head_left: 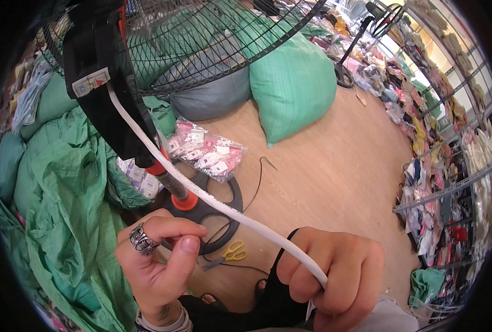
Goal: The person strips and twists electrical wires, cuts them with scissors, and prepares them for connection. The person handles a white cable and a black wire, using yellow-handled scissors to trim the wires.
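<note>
My right hand (334, 271) is closed round one end of a thick white cable (212, 200). The cable curves up and left across the view to the black neck of a standing fan (105, 119), beside a label there. A small white piece shows below the right fist. My left hand (160, 254), with a silver ring, is held below the cable and apart from it. Its fingers are curled, thumb and forefinger close together; whether anything small lies inside is hidden. The fan's wire guard (212, 74) spans the top, and its round black base (232, 191) stands on the floor.
Yellow-handled scissors (235, 253) and a thin black cord (257, 191) lie on the floor near the base. Beyond lie a clear bag of pink-and-white packets (212, 155) and a full green sack (293, 83). Green sacking (69, 210) fills the left; packed wire racks (450, 188) line the right.
</note>
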### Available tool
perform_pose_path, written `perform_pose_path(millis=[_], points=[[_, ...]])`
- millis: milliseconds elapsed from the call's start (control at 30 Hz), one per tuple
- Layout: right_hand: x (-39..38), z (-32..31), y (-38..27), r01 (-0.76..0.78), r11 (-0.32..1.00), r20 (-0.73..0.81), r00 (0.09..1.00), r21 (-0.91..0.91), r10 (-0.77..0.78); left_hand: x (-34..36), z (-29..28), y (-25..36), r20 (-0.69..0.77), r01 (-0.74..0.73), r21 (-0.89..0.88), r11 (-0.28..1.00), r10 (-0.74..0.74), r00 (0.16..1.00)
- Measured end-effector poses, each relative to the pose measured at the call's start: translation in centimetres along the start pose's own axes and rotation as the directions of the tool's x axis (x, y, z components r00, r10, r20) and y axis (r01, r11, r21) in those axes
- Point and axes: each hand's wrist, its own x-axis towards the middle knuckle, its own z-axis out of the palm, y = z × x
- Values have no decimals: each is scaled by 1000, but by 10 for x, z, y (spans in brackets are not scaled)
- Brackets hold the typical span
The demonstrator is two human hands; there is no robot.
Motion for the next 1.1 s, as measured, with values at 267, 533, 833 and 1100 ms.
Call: perform_pose_path(millis=[267, 533, 833, 1100], points=[[-4, -15, 3, -12, 999, 167, 986, 51, 3, 1, 4, 0, -27, 25, -12, 1000, -25, 999], [-62, -50, -4, -172, 964, -549, 835, -202, 34, 6, 10, 5, -15, 85, -57, 995, -86, 996], [-22, -38, 39, -436, 775, -343, 890, -458, 299, 0, 1, 14, 368, -99, -550, 829, 347, 862], [-26, -32, 35, -381, 741, -352, 913, -553, 207, -16, 26, 6, 400, 111, -878, 466, 586, 705]])
